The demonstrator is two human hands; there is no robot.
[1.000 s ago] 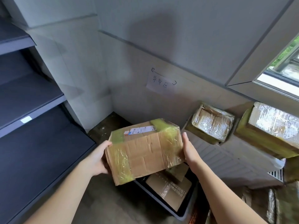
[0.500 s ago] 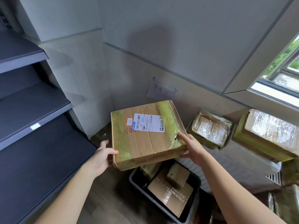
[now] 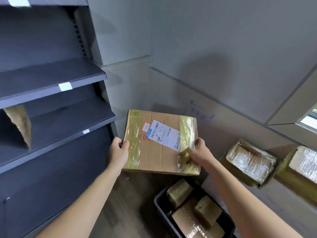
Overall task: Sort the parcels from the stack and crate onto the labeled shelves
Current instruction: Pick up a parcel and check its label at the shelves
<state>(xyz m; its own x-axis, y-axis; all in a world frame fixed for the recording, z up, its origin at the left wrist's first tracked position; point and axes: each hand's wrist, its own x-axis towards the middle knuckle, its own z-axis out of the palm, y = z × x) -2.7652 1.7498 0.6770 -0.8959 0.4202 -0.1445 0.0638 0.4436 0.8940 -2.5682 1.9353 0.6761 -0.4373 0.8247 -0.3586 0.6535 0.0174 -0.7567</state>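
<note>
Left hand (image 3: 118, 150) and right hand (image 3: 199, 152): each grips one side of a taped cardboard parcel (image 3: 159, 155), label up, held in the air between dark grey shelves (image 3: 51, 79) and a black crate (image 3: 158, 201) of parcels on the wood floor (image 3: 120, 212). Grey walls; handwritten paper sign (image 3: 201, 111); wrapped parcel (image 3: 250, 162) by the right wall.

left hand (image 3: 118, 152): bare | right hand (image 3: 201, 152): bare | forearms (image 3: 85, 203): bare along whole visible length

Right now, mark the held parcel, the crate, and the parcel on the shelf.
held parcel (image 3: 154, 152), head view, bare cardboard of its top face.
crate (image 3: 164, 210), head view, its dark left wall.
shelf parcel (image 3: 19, 124), head view, middle of its visible cardboard face.
</note>
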